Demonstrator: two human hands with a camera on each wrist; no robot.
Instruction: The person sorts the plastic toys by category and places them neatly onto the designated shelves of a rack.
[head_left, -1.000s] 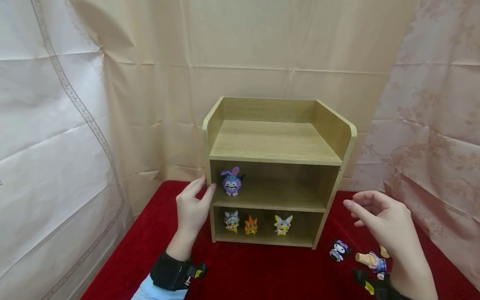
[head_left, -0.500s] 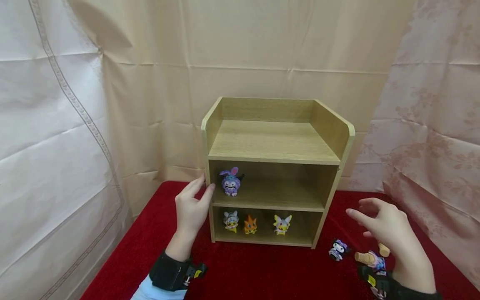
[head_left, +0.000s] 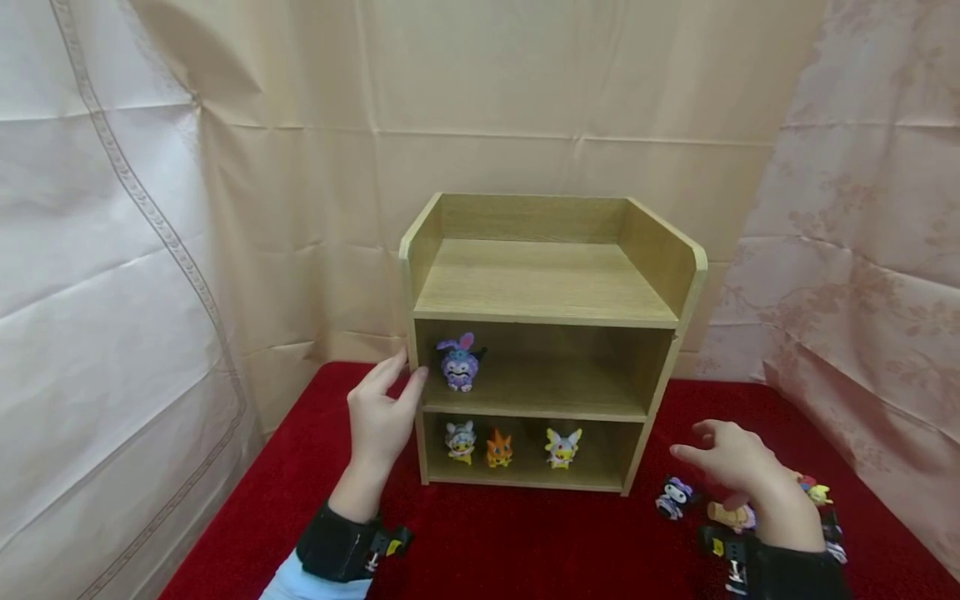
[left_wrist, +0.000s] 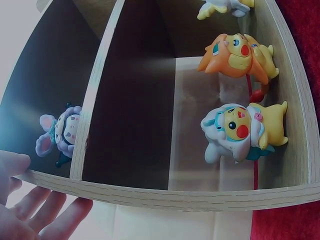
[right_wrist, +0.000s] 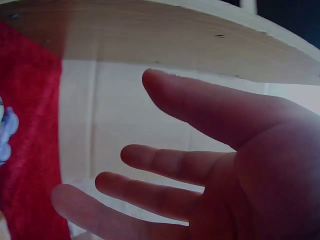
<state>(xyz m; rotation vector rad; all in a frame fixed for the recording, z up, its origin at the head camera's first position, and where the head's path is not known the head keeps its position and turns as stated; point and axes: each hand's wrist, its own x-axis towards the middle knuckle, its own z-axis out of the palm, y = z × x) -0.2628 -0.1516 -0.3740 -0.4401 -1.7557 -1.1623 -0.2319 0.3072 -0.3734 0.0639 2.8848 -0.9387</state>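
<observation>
My left hand (head_left: 381,417) holds the left side panel of a small wooden shelf (head_left: 555,283), thumb at the front edge and fingers along the outside. In the left wrist view, the thumb and fingers lie on either side of the panel edge. A purple rabbit-eared figurine (head_left: 460,367) stands on the middle level. Below it stand a grey-hooded yellow figurine (head_left: 461,442), an orange-hooded one (head_left: 498,450) and a white-eared one (head_left: 562,448). My right hand (head_left: 742,467) hovers with nothing in it, fingers apart in the right wrist view, over figurines lying to the shelf's right.
On the red cloth (head_left: 525,542) lie a black-and-white figurine (head_left: 674,497), a tan piece (head_left: 731,517) partly under my right hand, a red-and-yellow figurine (head_left: 815,491) and a dark one (head_left: 834,537) by the wrist. Pale curtains (head_left: 480,83) hang behind and at both sides.
My right hand has come lower and slightly left, its palm turning down over the loose figurines. Two figurines right of its wrist have come into view. The left hand stays at the panel.
</observation>
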